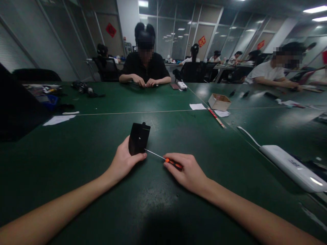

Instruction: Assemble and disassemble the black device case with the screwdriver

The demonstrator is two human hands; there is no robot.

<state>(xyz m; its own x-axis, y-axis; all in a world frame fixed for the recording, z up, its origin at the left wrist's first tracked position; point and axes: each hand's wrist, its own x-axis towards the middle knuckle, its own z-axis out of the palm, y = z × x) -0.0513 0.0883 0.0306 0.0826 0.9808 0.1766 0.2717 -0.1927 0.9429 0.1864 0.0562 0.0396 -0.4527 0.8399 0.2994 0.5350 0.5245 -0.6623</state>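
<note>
A flat black rectangular case [139, 139] with a small tab at its top is gripped in my left hand [125, 154]. The thumb presses along its lower edge and the other fingers are hidden behind it. My right hand [190, 172] is closed around the black and orange handle of a screwdriver [174, 164]. Its thin metal shaft points left, and the tip meets the lower right corner of the case. Whether the tip sits in a screw is too small to tell. Both hands are just over the green table [158, 197].
A white power strip [293, 166] lies at the right. Further back are a small cardboard box [219, 102], a red-and-tan stick [216, 118] and paper sheets [197, 107]. A dark bulky object [20, 105] stands at the left. Across the table sits a person in black [145, 66].
</note>
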